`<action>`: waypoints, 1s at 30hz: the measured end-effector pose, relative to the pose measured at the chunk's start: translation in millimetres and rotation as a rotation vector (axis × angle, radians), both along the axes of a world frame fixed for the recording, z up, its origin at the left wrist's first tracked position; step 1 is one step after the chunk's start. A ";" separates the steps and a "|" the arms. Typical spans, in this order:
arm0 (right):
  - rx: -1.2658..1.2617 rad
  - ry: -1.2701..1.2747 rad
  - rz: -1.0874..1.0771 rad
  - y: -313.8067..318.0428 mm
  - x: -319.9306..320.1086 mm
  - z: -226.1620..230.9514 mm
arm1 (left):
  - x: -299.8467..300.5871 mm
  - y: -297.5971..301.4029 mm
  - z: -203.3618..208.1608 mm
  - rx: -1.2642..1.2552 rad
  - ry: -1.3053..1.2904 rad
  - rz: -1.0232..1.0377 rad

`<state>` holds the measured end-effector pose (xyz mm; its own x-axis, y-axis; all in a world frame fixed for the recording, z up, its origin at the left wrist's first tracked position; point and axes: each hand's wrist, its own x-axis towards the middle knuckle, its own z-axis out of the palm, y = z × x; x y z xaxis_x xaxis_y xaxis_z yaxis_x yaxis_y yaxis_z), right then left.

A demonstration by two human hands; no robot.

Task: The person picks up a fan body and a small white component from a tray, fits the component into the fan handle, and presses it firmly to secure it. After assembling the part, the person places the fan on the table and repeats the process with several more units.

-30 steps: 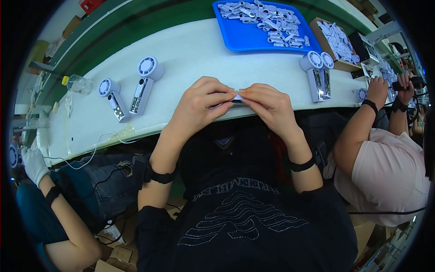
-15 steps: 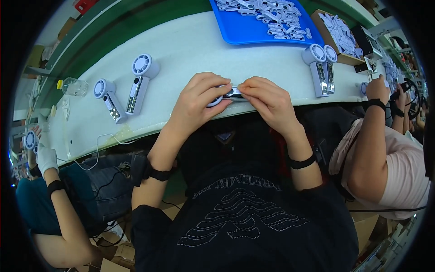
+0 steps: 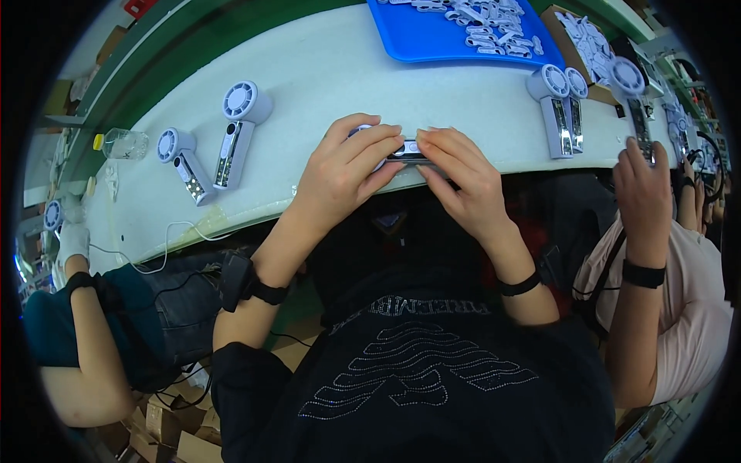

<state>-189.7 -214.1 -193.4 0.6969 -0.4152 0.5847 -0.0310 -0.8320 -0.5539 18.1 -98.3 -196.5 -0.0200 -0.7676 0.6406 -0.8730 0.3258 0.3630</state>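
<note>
At 12 o'clock, by the bench's [image 3: 324, 77] near edge: handheld fan [image 3: 410, 150]. Left hand [image 3: 338, 166] curled round its 9 o'clock end, right hand [image 3: 465, 179] pinching 3 o'clock end. Risk: uneven thumb pressure, fan twists loose, drops lapward.

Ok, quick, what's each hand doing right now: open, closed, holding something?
Left hand: closed, holding one end of a pale handheld fan.
Right hand: closed, holding the same fan's other end.
</note>
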 end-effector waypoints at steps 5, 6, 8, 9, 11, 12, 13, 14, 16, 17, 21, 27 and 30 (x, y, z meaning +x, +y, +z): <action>0.114 -0.001 -0.080 -1.6 -4.4 -6.5 | -1.6 -3.8 -1.8 -0.015 0.037 -0.006; 0.113 0.004 -0.086 -1.6 -5.1 -5.9 | -2.0 -5.0 -2.1 -0.010 0.051 0.000; 0.060 0.002 -0.090 1.9 -3.5 -3.9 | -2.4 -5.2 -2.3 -0.012 0.058 -0.007; 0.033 0.002 -0.093 3.9 -2.5 -3.2 | -2.6 -5.7 -2.2 -0.017 0.062 -0.012; 0.016 0.025 -0.132 11.6 1.0 -2.7 | -1.3 -3.4 -2.8 -0.014 0.067 -0.011; -0.005 0.042 -0.173 15.5 3.1 -2.4 | 0.6 -4.1 -3.3 -0.011 0.073 -0.012; -0.030 0.062 -0.215 18.2 4.0 -1.4 | 1.5 -5.5 -3.1 -0.011 0.082 -0.015; -0.031 0.063 -0.215 20.2 5.4 -0.6 | 1.6 -5.5 -2.3 -0.012 0.088 -0.018; 0.008 0.065 -0.229 21.0 9.2 4.3 | 1.3 -5.5 0.0 -0.008 0.095 -0.014; 0.023 0.062 -0.238 19.9 10.7 8.6 | 1.5 -6.4 1.7 -0.004 0.100 -0.010; 0.176 0.086 -0.163 7.6 3.0 16.4 | -1.7 -5.7 2.6 -0.017 0.143 0.002; 0.236 0.007 -0.057 -4.0 6.4 19.5 | 2.5 -4.3 6.3 0.031 0.185 0.000; -0.035 -0.024 -0.013 -8.8 5.9 14.8 | 3.4 -5.0 9.0 0.075 0.163 0.010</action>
